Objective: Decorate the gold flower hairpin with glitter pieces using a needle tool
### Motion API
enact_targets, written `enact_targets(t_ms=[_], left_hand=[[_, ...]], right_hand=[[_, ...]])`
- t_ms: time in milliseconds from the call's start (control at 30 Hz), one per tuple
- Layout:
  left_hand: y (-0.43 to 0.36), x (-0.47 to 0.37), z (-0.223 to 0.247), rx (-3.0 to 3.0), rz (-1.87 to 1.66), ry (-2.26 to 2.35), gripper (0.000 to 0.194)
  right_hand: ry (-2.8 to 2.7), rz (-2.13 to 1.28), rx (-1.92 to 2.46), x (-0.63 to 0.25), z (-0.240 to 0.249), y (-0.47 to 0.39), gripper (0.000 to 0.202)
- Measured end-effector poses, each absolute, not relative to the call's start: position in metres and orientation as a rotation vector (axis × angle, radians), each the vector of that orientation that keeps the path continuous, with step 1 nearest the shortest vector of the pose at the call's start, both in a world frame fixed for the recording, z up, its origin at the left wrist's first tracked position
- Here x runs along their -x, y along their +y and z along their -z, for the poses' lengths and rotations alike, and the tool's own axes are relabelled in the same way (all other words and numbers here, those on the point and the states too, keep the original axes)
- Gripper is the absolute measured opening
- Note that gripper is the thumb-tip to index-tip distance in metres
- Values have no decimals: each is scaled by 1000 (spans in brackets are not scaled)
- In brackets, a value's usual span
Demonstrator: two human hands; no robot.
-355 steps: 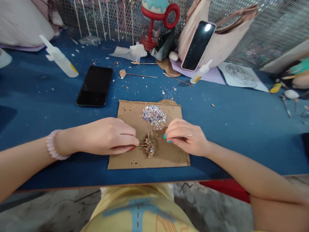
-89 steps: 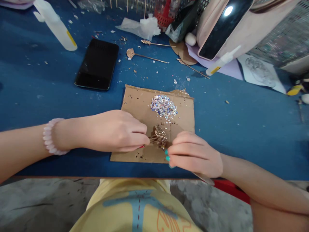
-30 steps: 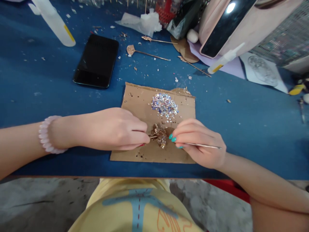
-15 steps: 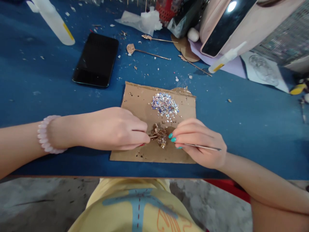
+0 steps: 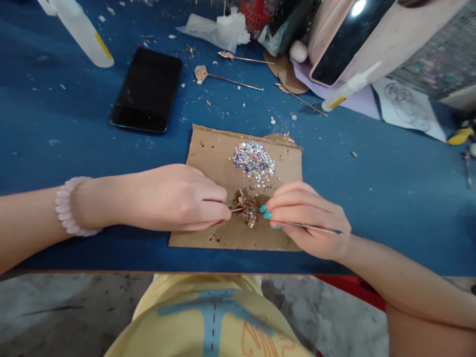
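Note:
My left hand [image 5: 188,198] is closed in a pinch on the thin stem of a gold ornament [image 5: 246,206], which looks like a butterfly- or leaf-shaped hairpin head. The ornament is held over a brown cardboard sheet [image 5: 211,156]. From the right, my right hand [image 5: 308,218] pinches a slim metal tool [image 5: 323,229]; its tip is close to the ornament, but whether it touches cannot be seen. Just beyond both hands, a heap of small shiny rhinestones [image 5: 254,158] lies on the cardboard.
A black phone [image 5: 148,91] lies at the back left, near a white bottle [image 5: 85,37]. Gold hairpins [image 5: 232,82] lie behind the cardboard. Toward the back right are a small glue bottle [image 5: 345,91] and a pink object with a dark panel [image 5: 351,44]. Scraps dot the blue table [image 5: 372,208].
Both hands keep their grips and stay nearly in place. The view shifts very slightly; no object has visibly moved on the table.

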State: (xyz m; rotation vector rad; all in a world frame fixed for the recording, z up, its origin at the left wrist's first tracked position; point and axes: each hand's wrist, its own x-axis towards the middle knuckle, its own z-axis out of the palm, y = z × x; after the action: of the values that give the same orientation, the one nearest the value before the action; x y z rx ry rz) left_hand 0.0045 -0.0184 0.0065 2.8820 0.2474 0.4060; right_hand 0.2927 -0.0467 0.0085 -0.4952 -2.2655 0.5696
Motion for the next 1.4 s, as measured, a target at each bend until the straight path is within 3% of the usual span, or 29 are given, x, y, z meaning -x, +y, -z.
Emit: enact_targets(t_ms=[500,1400], left_hand=[[-21,-4,-10,-2902,-392,278,27],[-19,-7,-10,-2910,-385,255,43]], right_hand=[[-2269,-574,512,-292,-9,-45,13],[-2261,-567,507,-293,-8,-47,8]])
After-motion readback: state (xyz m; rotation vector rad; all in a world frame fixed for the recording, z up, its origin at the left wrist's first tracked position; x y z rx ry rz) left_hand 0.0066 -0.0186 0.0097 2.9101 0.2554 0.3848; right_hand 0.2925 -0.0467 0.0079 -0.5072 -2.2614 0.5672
